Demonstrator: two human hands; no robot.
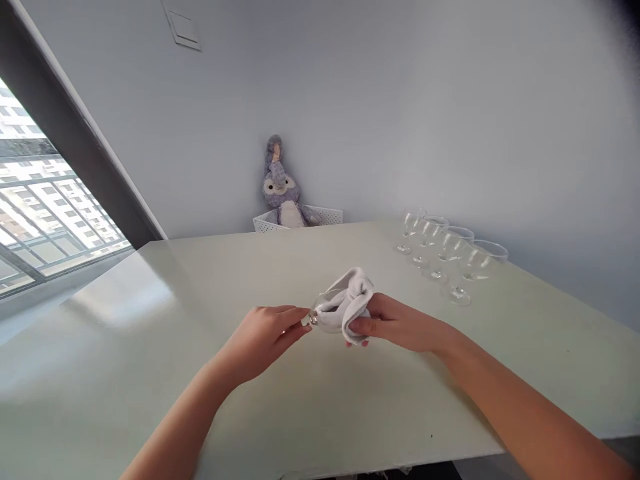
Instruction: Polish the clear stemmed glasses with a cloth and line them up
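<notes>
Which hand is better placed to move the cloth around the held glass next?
Likely the right hand: it already grips the cloth bunched against the glass. The left hand holds the glass's other end, so it seems better suited to steadying.

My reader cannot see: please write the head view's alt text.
The left hand holds a glass turned sideways; the right hand holds a pale cloth at its bowl. Four stemmed glasses stand on the right of the table.
</notes>
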